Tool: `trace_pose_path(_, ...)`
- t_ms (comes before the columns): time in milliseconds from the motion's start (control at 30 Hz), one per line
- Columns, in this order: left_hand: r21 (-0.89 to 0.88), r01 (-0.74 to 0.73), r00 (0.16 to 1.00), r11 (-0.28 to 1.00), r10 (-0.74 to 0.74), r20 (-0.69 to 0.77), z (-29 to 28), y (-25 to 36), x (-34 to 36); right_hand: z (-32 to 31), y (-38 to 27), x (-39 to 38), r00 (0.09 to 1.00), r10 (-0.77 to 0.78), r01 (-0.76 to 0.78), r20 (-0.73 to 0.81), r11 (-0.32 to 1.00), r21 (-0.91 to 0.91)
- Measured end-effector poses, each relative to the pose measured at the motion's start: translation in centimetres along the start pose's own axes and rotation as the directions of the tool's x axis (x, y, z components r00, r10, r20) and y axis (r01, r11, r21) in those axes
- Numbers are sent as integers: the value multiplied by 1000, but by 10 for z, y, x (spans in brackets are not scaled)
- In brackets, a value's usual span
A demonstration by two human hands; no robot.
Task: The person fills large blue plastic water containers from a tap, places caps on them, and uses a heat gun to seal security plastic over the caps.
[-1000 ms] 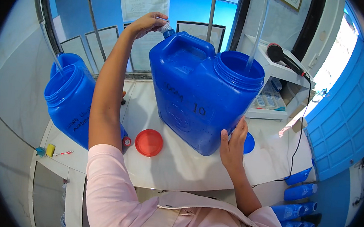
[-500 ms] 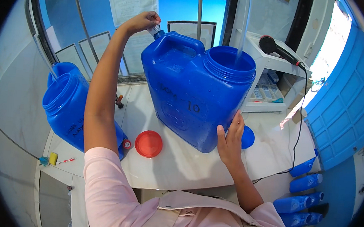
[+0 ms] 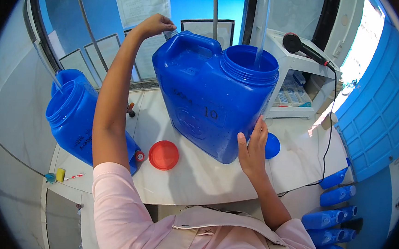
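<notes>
A large blue plastic jug point(image 3: 200, 110) stands on the counter, its wide mouth uncapped and a clear tube point(image 3: 262, 31) hanging into it. My left hand point(image 3: 154, 26) reaches to the jug's far left corner, its fingers closed on a small whitish cap point(image 3: 170, 33) at the spout, mostly hidden. Stretched fingers of my right hand point(image 3: 253, 151) rest against the jug's lower right side. Between the jugs lies a red round lid point(image 3: 163, 155); a blue lid point(image 3: 272, 146) is beside my right hand. A second blue jug point(image 3: 72, 125), also uncapped, sits left, partly behind my left arm.
A black hair dryer point(image 3: 306, 49) lies on a white shelf unit point(image 3: 295, 113), its cord trailing over the counter point(image 3: 293, 172). Several blue containers point(image 3: 338, 196) stand low at the right. A yellow sponge point(image 3: 60, 175) and a toothbrush point(image 3: 74, 177) lie far left.
The whole view has shifted slightly. My left hand has turned a little at the spout, covering more of the whitish cap. My right hand stays against the jug.
</notes>
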State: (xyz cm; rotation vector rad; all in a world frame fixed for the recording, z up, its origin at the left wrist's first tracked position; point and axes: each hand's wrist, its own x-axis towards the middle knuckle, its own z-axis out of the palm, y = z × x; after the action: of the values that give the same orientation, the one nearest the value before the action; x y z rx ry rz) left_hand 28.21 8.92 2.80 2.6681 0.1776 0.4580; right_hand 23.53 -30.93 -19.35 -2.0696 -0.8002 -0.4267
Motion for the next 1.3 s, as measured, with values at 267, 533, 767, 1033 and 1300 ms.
trace_pose_path(267,-342,99,992,934,-64,111,7,8,-14,-9,10,0,999,-33,32,23,999,24)
trace_pose_path(533,-454,268,954,850,-299,4,17,25,-43,-51,148,57,994,105,-74,-35,862,501)
trace_pose_path(767,-404,-99,590,910,-273,-760,118,72,-120,-65,344,181,996,-58,69,71,986,-153)
trace_pose_path(1033,-103,-32,591,994,-64,-804,306,219,-236,-13,379,244,859,30,183,511,914,-361)
trace_pose_path(1300,-488,0,865,873,-245,-438,385,294,-167,-53,391,242,985,-151,148,82,988,41)
